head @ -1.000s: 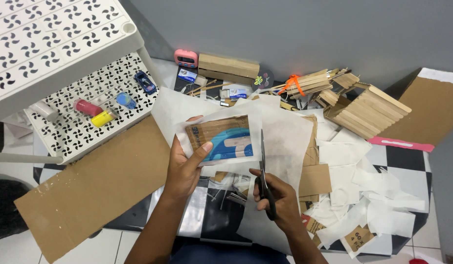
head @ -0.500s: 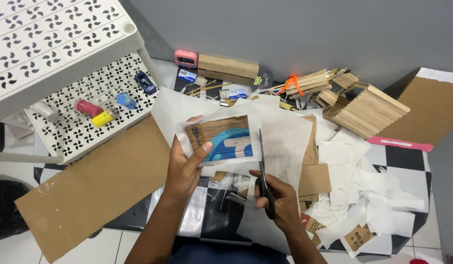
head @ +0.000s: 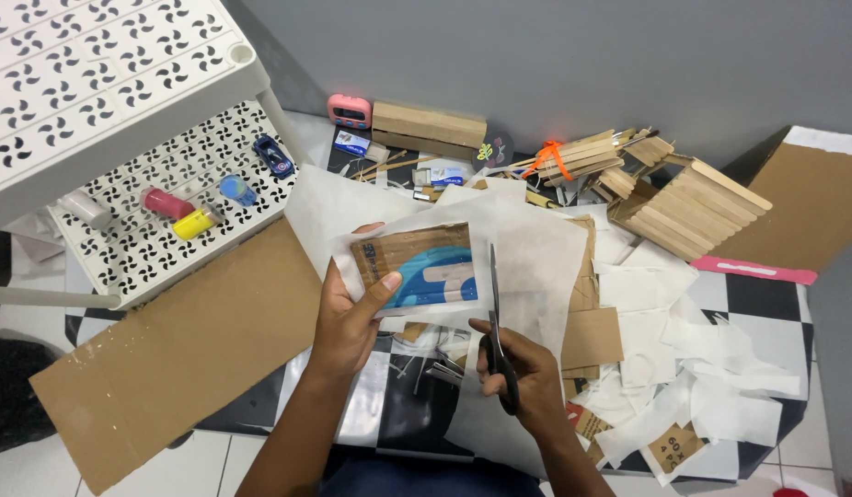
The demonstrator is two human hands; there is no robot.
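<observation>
The left hand (head: 348,317) holds a piece of cardboard (head: 417,267) printed with a blue shape, wrapped or backed by thin white paper (head: 532,253). Its fingers are closed on the piece's left edge: the thumb (head: 382,287) presses on the front face near the lower left corner, and the other fingers lie behind, out of sight. The right hand (head: 523,368) grips a pair of black-handled scissors (head: 495,317), fingers curled through and around the handles; the blades point straight up (away from the person) and run just beside the right edge of the cardboard piece, into the white paper. The blades look nearly together, though I cannot tell whether they are fully closed.

All this is held above a checkered counter (head: 766,299) littered with white paper scraps (head: 711,405). A large cardboard sheet (head: 178,350) lies at the counter's left edge. Bundles of wooden sticks (head: 693,207) sit towards the far right corner, and a white perforated shelf (head: 159,212) with small paint pots (head: 194,222) stands far left.
</observation>
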